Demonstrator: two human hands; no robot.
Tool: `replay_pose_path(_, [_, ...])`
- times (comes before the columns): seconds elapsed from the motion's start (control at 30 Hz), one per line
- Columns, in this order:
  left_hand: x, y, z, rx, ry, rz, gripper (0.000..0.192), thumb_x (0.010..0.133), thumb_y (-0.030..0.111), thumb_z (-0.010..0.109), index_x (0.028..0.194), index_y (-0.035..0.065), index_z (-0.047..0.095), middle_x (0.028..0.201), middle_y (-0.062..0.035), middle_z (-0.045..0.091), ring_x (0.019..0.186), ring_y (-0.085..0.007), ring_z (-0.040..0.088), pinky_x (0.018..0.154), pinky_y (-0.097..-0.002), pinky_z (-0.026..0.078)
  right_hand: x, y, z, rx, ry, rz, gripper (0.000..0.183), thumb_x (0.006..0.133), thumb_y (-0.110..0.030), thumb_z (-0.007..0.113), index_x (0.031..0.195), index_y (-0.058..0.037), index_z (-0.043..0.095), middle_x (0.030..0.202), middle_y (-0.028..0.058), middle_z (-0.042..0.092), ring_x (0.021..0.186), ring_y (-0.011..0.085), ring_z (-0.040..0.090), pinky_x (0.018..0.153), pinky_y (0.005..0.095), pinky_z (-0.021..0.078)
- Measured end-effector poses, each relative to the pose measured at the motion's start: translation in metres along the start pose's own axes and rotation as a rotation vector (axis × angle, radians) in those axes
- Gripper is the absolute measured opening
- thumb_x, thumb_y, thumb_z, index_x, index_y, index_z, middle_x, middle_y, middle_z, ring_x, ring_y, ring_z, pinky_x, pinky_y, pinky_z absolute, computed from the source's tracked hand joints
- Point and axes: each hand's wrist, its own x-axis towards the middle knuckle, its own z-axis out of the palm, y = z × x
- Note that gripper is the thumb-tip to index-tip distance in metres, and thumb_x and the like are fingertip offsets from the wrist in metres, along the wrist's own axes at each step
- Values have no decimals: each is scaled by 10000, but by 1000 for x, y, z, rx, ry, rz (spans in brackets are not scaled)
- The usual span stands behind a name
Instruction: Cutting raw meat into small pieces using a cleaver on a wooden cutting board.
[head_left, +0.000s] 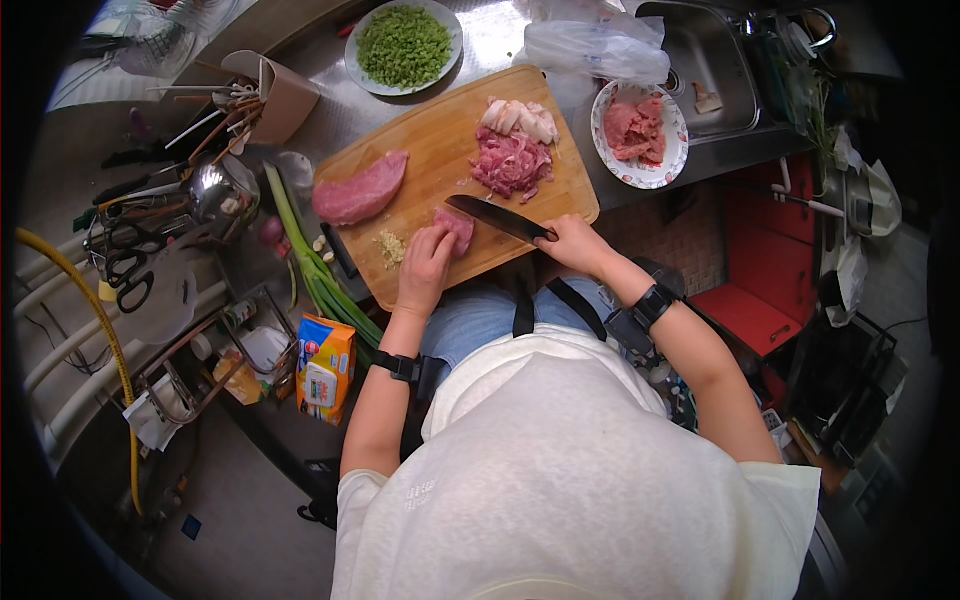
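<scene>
My right hand (576, 244) grips the handle of a dark-bladed kitchen knife (495, 216), its blade lying across the wooden cutting board (435, 135). With its fingertips, my left hand (429, 262) presses on a small piece of raw meat (459, 229) just left of the blade. Minced garlic (391, 249) lies by that hand. A larger piece of raw meat (361, 189) rests at the board's left. Beyond the knife are a heap of cut red meat (511, 163) and pale, fatty slices (521, 120).
A plate of chopped greens (402, 46) stands behind the board. At right are a bowl of minced meat (637, 133), plastic bags (596, 51) and the sink (724, 75). Green onions (311, 266), garlic cloves (328, 257) and a utensil holder (281, 101) are at left.
</scene>
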Motion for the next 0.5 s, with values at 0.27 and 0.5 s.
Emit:
replay_pose_path(0.27, [-4, -2, 4, 11, 0, 29, 348, 814, 63, 618, 1161, 44, 622, 1193, -129, 584, 1117, -317, 587, 926, -406, 510, -3, -34, -20, -136, 289, -157, 379, 824, -118, 618, 1192, -155, 703, 831, 240, 674, 775, 406, 670, 734, 480, 552])
replay_pose_path(0.5, [-4, -4, 13, -39, -81, -57, 359, 816, 62, 613, 1172, 23, 612, 1199, -146, 582, 1155, -335, 576, 907, -395, 525, -23, -36, 18, -221, 192, -207, 385, 796, -107, 630, 1174, -111, 705, 819, 237, 682, 757, 396, 680, 721, 466, 562])
